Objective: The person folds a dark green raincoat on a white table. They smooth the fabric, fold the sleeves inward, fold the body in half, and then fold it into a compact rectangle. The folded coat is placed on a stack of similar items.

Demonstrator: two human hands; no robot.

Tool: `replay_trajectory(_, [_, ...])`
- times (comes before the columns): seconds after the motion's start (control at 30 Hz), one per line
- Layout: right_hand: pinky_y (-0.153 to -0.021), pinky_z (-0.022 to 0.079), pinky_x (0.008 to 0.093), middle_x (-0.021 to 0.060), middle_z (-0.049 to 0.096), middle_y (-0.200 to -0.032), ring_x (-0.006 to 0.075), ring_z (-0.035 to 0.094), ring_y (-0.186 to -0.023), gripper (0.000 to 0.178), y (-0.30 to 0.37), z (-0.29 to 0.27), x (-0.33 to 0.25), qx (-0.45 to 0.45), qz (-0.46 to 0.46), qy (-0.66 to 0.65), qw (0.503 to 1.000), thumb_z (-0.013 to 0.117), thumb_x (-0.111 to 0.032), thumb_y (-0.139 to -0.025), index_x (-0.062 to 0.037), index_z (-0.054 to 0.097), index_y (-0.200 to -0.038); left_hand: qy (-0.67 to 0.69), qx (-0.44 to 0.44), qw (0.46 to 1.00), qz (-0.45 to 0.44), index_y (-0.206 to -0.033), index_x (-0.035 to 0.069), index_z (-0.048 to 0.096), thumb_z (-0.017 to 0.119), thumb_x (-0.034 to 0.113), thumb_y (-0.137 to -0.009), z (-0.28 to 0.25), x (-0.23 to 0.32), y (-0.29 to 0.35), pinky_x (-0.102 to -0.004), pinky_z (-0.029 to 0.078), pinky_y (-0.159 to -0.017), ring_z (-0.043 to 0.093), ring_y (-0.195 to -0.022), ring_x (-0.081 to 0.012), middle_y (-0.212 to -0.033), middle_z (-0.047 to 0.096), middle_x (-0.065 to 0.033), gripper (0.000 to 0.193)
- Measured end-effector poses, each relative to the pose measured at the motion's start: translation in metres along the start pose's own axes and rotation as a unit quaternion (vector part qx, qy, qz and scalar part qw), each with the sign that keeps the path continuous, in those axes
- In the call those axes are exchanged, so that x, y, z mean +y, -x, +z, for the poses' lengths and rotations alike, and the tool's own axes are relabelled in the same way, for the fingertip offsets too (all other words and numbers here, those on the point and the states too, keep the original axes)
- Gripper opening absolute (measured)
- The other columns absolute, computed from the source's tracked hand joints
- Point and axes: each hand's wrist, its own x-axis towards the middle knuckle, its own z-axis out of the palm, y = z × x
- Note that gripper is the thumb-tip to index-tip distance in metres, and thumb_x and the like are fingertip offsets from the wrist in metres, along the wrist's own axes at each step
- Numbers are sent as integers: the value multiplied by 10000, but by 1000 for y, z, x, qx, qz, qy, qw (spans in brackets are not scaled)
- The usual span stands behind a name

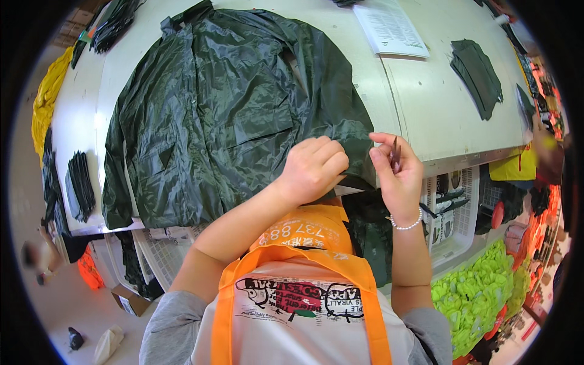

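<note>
A dark green, shiny rain jacket (207,115) lies spread front side up on the white table, its sleeve end reaching the near edge. Closed in a fist, my left hand (315,169) grips the sleeve at the cuff; the fingertips are hidden. Just to the right, my right hand (398,173) is closed, thumb and forefinger pinched together beside the cuff. Whether a thread is between those fingertips is too small to tell. A small dark pointed tool that looks like thread snips (396,157) sits in the curled fingers of that hand.
On the white table (420,103) lie printed sheets (392,30), a folded dark green stack (477,76) and a dark bundle (80,185) at left. Under the near edge are white plastic baskets (453,225). A bright yellow-green pile (477,292) lies at lower right.
</note>
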Motion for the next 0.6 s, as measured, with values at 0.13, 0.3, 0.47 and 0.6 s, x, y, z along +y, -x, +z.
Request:
replay_trajectory(0.13, [-666, 441, 194, -3, 594, -800, 52, 517, -725, 225, -19, 22, 7, -56, 50, -25, 997, 495, -176, -977, -10, 631, -1047, 80, -110, 986, -98, -904, 63, 545, 739, 139, -592, 10, 1, 19, -392, 477, -659, 566, -797, -309, -869, 552, -99, 375])
replay_trajectory(0.3, [-701, 511, 295, 138, 669, -931, 180, 644, -784, 294, -19, 72, 42, -192, 76, -5, 978, 470, -226, -982, 11, 583, -1114, -47, -141, 947, -284, -1136, 34, 578, 797, 221, -638, -31, -19, 107, -440, 393, -984, 476, -1174, -363, -1274, 509, -179, 575])
replay_trajectory(0.47, [-997, 388, 438, 210, 380, -1402, 411, 418, -1241, 474, 51, 139, 143, -271, -27, 280, 920, 499, -28, -850, -57, 450, -1321, -427, -110, 757, -483, -1383, 54, 393, 671, 378, -754, -170, -58, 289, -555, 190, -1076, 257, -1357, -388, -1472, 312, -179, 761])
replay_trajectory(0.6, [-1087, 163, 577, 136, 77, -1551, 373, 113, -1415, 620, 74, 161, 161, -283, 5, 432, 856, 491, -48, -857, -190, 328, -1438, -411, -201, 687, -564, -1458, 89, 281, 495, 586, -804, -197, -84, 343, -601, 106, -1082, 112, -1410, -394, -1536, 170, -150, 848])
